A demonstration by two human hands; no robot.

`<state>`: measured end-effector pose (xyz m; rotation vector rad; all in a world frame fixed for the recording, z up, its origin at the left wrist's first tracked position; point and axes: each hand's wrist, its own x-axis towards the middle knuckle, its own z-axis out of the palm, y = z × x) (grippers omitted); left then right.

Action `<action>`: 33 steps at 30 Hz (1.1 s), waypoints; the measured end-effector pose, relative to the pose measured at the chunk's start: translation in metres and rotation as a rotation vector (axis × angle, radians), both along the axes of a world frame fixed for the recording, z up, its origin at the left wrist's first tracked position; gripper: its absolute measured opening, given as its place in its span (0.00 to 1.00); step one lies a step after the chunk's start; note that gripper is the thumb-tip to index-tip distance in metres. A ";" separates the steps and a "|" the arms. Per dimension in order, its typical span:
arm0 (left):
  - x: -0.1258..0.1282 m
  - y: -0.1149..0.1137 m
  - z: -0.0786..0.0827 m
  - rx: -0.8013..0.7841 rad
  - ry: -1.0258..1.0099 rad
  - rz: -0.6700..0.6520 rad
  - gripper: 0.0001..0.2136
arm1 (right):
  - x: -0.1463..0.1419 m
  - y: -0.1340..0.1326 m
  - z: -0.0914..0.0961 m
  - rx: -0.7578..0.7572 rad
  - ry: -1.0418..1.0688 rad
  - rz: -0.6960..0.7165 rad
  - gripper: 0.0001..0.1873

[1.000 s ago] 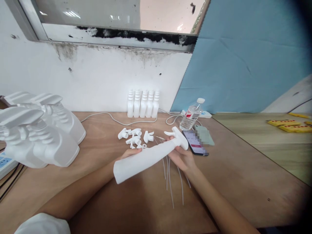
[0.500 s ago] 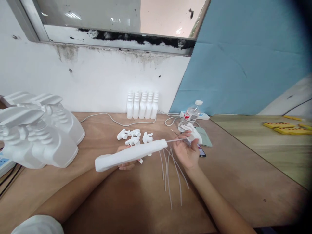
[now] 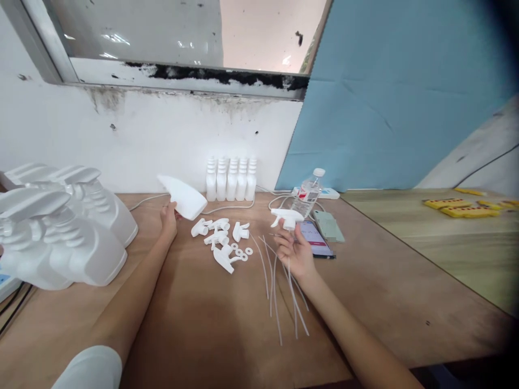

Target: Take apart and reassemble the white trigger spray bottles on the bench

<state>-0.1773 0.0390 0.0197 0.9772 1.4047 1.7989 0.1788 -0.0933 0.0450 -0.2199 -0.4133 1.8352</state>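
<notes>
My left hand [image 3: 168, 218] is stretched out toward the back left and closed on a white plastic bottle [image 3: 182, 196], held tilted above the table near the wall. My right hand [image 3: 294, 249] holds a white trigger spray head [image 3: 286, 218] with its thin dip tube hanging down. Between my hands lie loose trigger heads [image 3: 221, 235] and small white rings [image 3: 243, 252]. Several thin white tubes [image 3: 275, 289] lie on the wooden table [image 3: 211, 324] in front of my right hand.
A cluster of assembled white spray bottles [image 3: 60, 227] stands at the left. A row of empty white bottles [image 3: 229, 179] lines the wall. A water bottle [image 3: 307, 195], a phone [image 3: 314, 237], a green case [image 3: 329, 225] and a power strip [image 3: 324, 192] sit at the back right. Yellow parts [image 3: 462, 208] lie far right.
The trigger head with its tube has come out of the bottle. My left hand carried the bottle up and away to the back left; my right hand stayed with the trigger head.
</notes>
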 end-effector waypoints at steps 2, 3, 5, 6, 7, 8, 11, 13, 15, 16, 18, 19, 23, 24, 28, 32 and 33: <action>0.003 0.009 -0.002 0.010 0.101 0.093 0.22 | -0.002 0.001 -0.002 -0.008 -0.006 0.005 0.16; 0.005 0.013 -0.003 0.013 0.155 0.134 0.24 | -0.002 0.001 -0.002 -0.005 -0.017 0.004 0.16; 0.009 0.019 -0.004 0.014 0.263 0.212 0.28 | -0.001 0.002 -0.004 0.012 -0.049 -0.004 0.16; 0.012 0.023 -0.005 0.010 0.315 0.238 0.29 | 0.000 0.003 -0.005 0.020 -0.064 -0.006 0.16; 0.015 0.027 -0.005 0.005 0.364 0.252 0.29 | 0.001 0.004 -0.006 0.026 -0.073 -0.004 0.16; 0.018 0.031 -0.005 0.001 0.409 0.258 0.29 | 0.002 0.005 -0.007 0.028 -0.076 0.000 0.16; 0.027 0.045 -0.008 0.000 0.502 0.255 0.29 | 0.003 0.006 -0.010 0.015 -0.056 0.014 0.16; 0.032 0.054 -0.010 0.001 0.531 0.253 0.30 | 0.002 0.005 -0.010 0.003 -0.038 0.018 0.17; 0.035 0.062 -0.013 -0.004 0.544 0.243 0.27 | 0.001 0.005 -0.009 -0.005 -0.044 0.012 0.18; 0.036 0.066 -0.014 -0.008 0.546 0.235 0.26 | 0.001 0.005 -0.009 -0.006 -0.057 0.003 0.18; 0.037 0.072 -0.016 -0.017 0.550 0.207 0.23 | 0.001 0.005 -0.008 -0.008 -0.087 -0.016 0.16; 0.037 0.075 -0.017 -0.021 0.552 0.184 0.22 | 0.001 0.005 -0.008 -0.008 -0.096 -0.022 0.15; 0.034 0.082 -0.022 -0.024 0.566 0.064 0.19 | 0.001 0.006 -0.010 -0.007 -0.097 -0.017 0.15; 0.033 0.083 -0.024 -0.023 0.564 0.041 0.19 | 0.001 0.007 -0.011 -0.006 -0.096 -0.010 0.16; 0.031 0.083 -0.027 -0.017 0.512 -0.019 0.19 | 0.000 0.007 -0.014 -0.019 -0.082 0.003 0.18; 0.030 0.081 -0.028 -0.001 0.394 -0.037 0.19 | 0.002 0.007 -0.017 -0.055 -0.067 0.001 0.22; 0.029 0.080 -0.029 0.004 0.352 -0.030 0.18 | 0.003 0.008 -0.018 -0.065 -0.065 -0.002 0.22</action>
